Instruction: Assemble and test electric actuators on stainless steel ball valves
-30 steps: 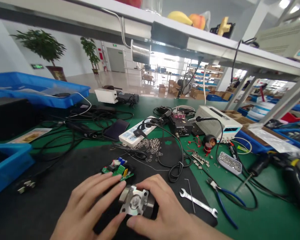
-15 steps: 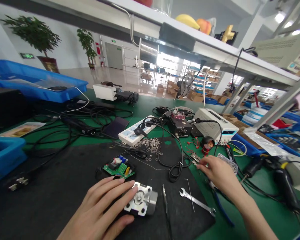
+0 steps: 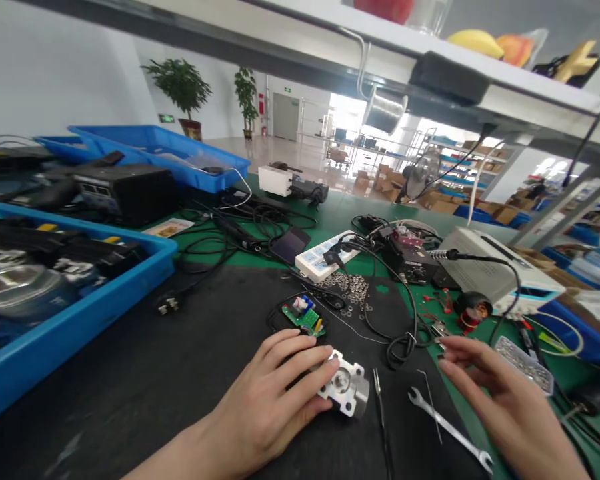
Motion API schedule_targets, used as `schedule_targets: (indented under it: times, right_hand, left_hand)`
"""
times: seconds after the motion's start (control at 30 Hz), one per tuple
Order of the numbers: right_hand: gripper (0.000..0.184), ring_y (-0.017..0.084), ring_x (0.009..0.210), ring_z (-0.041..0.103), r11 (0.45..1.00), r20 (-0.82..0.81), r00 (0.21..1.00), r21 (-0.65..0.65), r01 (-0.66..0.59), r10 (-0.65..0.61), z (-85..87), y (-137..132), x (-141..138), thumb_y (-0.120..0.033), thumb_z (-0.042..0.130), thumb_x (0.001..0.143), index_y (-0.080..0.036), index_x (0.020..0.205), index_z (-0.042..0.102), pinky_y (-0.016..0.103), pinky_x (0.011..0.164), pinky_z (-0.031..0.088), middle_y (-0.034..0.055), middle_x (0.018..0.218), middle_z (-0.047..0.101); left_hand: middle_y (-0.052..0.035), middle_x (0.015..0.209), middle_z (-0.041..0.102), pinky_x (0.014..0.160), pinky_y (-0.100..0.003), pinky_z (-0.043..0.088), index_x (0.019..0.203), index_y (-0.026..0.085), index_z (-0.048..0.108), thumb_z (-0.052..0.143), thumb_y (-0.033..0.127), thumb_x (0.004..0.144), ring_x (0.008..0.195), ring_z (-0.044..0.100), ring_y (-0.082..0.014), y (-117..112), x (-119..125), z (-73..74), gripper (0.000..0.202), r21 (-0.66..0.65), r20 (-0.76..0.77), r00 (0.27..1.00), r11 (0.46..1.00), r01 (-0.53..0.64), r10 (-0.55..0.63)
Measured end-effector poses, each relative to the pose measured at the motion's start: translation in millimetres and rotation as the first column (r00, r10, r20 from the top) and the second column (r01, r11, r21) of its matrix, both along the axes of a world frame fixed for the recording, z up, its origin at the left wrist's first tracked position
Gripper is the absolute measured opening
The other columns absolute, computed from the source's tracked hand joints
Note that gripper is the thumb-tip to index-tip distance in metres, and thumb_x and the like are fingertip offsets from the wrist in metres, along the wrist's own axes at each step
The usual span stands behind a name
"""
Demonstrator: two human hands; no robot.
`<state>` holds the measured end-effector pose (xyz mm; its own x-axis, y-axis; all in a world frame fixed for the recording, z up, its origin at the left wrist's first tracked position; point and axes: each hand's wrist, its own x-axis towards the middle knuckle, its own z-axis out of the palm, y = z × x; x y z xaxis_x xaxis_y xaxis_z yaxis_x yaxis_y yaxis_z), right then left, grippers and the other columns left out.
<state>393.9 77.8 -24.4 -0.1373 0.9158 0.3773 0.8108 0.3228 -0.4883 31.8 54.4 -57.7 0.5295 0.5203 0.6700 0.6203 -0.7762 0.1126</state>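
At lower centre, left hand [image 3: 275, 393] grips metal housing [image 3: 349, 387], which could tip if loosened; whether right hand [image 3: 503, 397] grips is unclear.

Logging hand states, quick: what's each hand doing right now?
Left hand: closed on the metal part.
Right hand: fingers partly curled; cannot tell whether it holds something small.

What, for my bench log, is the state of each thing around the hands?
Metal part: held, holed face exposed
Left hand: gripping it
Right hand: bent, grip unclear
Tweezers: lying flat
Wrench: lying flat
Hex key: lying across it
Circuit board: components exposed
Metal rings: loose, scattered
Power strip: plug inserted
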Motion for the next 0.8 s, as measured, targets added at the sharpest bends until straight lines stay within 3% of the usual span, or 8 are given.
schedule_targets:
  times: [0.13,0.27,0.43,0.8]
  right_hand:
    - [0.013,0.008,0.095,0.071,0.933,-0.038,0.940,0.142,-0.330,0.338,21.8,-21,-80,-0.030,0.067,0.098,-0.029,0.111,0.068,0.013,0.083,0.055,-0.0033,0.108,0.074]
    - [0.013,0.008,0.087,0.067,0.879,-0.068,0.880,0.125,-0.461,0.471,13.6,-17,-124,-0.019,0.067,0.096,-0.026,0.108,0.066,0.017,0.078,0.054,-0.0029,0.099,0.073]
    - [0.021,0.014,0.092,0.065,0.844,0.021,0.868,0.225,-0.487,0.495,-3.1,-12,-130,-0.014,0.072,0.091,-0.023,0.108,0.065,0.027,0.080,0.054,0.0022,0.102,0.071]
    - [0.008,0.013,0.076,0.065,0.841,0.032,0.909,0.367,-0.397,0.415,-4.7,-19,-141,-0.015,0.068,0.090,-0.019,0.093,0.063,0.026,0.067,0.055,0.0042,0.084,0.068]
  left_hand:
    - [-0.0072,0.138,0.068,0.114,-0.048,0.044,0.138,0.017,0.062,0.066,0.020,0.098,0.128,0.056,-0.0264,-1,-1,0.6,0.040,-0.006,0.001,1.000,1.000,-0.002,0.002]
    - [-0.0060,0.138,0.068,0.115,-0.048,0.043,0.139,0.017,0.062,0.068,0.021,0.097,0.128,0.055,-0.0262,-3,-3,-0.6,0.043,-0.003,0.020,1.000,1.000,0.008,-0.008]
    - [-0.0041,0.137,0.069,0.115,-0.045,0.044,0.138,0.018,0.062,0.070,0.024,0.096,0.126,0.056,-0.0237,-4,-4,0.1,0.043,0.002,0.051,0.999,1.000,-0.001,0.001]
    - [-0.0048,0.138,0.069,0.114,-0.044,0.046,0.138,0.017,0.062,0.068,0.024,0.097,0.126,0.057,-0.0241,-4,-4,1.9,0.041,-0.035,0.060,0.998,0.999,0.005,-0.003]
